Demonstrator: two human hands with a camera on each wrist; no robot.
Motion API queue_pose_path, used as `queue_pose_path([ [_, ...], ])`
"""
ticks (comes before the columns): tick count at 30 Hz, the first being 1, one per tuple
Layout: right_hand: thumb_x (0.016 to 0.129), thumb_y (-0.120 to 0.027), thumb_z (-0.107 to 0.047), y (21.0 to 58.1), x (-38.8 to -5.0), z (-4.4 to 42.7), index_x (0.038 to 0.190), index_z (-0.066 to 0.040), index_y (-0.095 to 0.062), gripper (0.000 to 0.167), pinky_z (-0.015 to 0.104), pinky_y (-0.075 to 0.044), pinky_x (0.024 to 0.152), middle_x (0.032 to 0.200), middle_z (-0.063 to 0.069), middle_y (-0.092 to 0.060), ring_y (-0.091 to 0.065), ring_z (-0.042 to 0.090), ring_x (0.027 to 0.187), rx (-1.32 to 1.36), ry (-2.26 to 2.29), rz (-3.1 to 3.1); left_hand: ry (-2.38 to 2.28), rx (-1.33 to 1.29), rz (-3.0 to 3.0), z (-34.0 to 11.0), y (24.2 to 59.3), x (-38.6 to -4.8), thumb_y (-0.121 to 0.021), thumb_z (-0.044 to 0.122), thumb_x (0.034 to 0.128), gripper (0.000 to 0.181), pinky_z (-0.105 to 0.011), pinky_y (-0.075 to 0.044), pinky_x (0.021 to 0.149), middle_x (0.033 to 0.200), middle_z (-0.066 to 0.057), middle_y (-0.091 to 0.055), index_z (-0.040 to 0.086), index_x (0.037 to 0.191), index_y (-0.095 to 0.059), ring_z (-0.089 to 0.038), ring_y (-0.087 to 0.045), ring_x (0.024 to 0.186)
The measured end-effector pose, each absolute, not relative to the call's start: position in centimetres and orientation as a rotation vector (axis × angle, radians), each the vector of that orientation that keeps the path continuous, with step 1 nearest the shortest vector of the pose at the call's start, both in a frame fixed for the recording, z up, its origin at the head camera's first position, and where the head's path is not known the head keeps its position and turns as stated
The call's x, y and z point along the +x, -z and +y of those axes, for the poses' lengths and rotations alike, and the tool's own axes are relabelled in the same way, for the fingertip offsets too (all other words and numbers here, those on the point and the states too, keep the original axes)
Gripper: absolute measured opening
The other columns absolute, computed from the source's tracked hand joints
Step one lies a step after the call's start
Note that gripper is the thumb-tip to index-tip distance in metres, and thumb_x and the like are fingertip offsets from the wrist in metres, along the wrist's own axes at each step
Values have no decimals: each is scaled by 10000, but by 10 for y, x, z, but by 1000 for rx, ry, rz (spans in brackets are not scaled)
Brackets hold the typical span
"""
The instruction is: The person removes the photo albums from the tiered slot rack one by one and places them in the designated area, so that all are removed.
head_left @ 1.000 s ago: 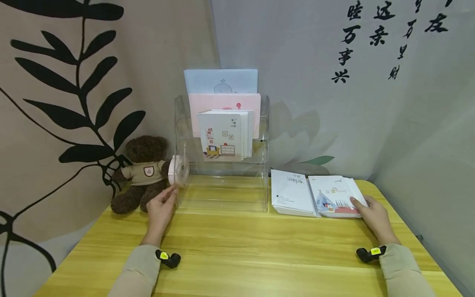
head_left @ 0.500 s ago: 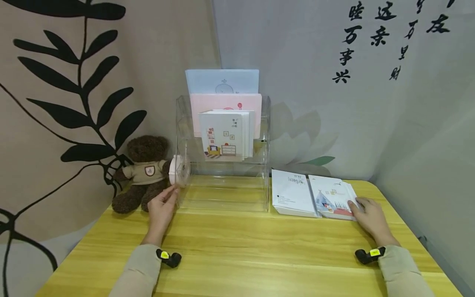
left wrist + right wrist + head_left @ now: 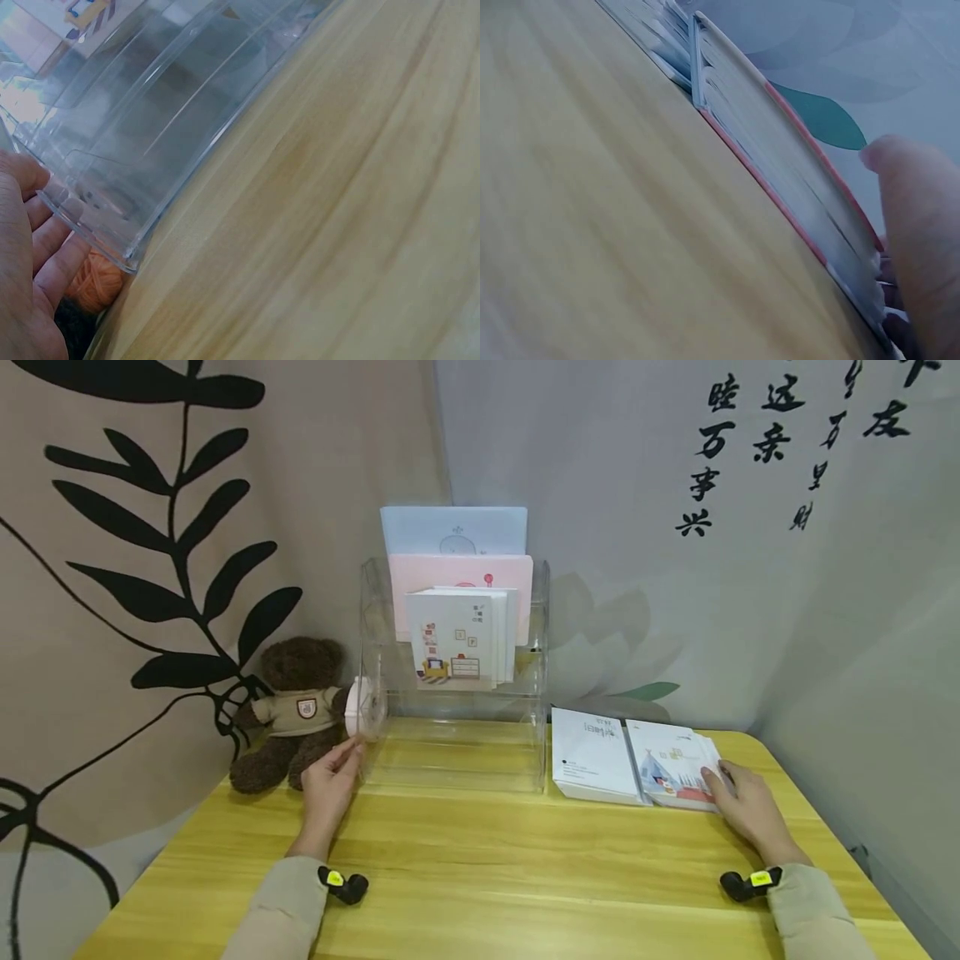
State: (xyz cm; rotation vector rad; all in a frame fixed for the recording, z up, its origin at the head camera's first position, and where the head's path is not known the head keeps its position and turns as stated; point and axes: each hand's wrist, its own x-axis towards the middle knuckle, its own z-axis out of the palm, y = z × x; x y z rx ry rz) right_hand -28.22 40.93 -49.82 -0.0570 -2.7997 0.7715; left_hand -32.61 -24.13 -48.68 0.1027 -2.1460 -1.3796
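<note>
At the clear rack (image 3: 457, 781), my left hand (image 3: 328, 789) touches the lower left side panel, its fingers fairly straight. The left wrist view shows those fingers (image 3: 54, 251) along the outer side of the clear panel (image 3: 94, 232). My right hand (image 3: 753, 810) grips the right end of a book with a tent picture (image 3: 667, 768), thumb on the cover. In the right wrist view the thumb (image 3: 915, 217) stands above the thick, red-edged book (image 3: 780, 165), with the other fingertips partly hidden at its far end. A white book stack (image 3: 592, 756) lies just left of it.
In the rack stand a blue booklet (image 3: 457, 527), a pink booklet (image 3: 461, 570) and several small white books (image 3: 453, 643). A brown teddy bear (image 3: 281, 760) and a white round object (image 3: 365, 706) are by its left side. The wall (image 3: 637, 543) rises behind the table.
My right hand has shifted a little to the left, and the tent-picture book's spread right edge has drawn in. My left hand keeps its place at the rack. The head view has tilted slightly.
</note>
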Motion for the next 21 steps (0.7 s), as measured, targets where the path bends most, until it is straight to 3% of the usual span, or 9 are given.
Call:
queue_pose_path([
  [5, 1058, -386, -527, 497, -281, 409, 1464, 124, -366, 768, 739, -234, 1023, 1462, 399, -330, -271, 600, 1318, -7, -721, -2799, 1383, 125, -2155, -241, 492, -322, -704, 388, 956, 337, -81, -492, 697, 1125, -33, -747, 198, 1230, -753, -160, -709, 967],
  [11, 1065, -379, -520, 485, -289, 400, 1483, 41, -410, 701, 745, -203, 1028, 1472, 353, -361, -277, 590, 1313, 87, -721, -2784, 1383, 81, -2139, -244, 489, -323, -704, 385, 957, 313, -97, -501, 714, 1128, 24, -746, 238, 1229, -753, -61, -694, 945],
  [21, 1051, -463, -492, 434, -309, 364, 1609, -107, -250, 710, 756, -218, 1040, 1564, 291, -318, -284, 554, 1387, 322, -679, -2774, 1392, 85, -2113, -243, 485, -325, -731, 332, 946, 282, -86, -491, 717, 1126, -7, -748, 204, 1195, -772, -167, -709, 976],
])
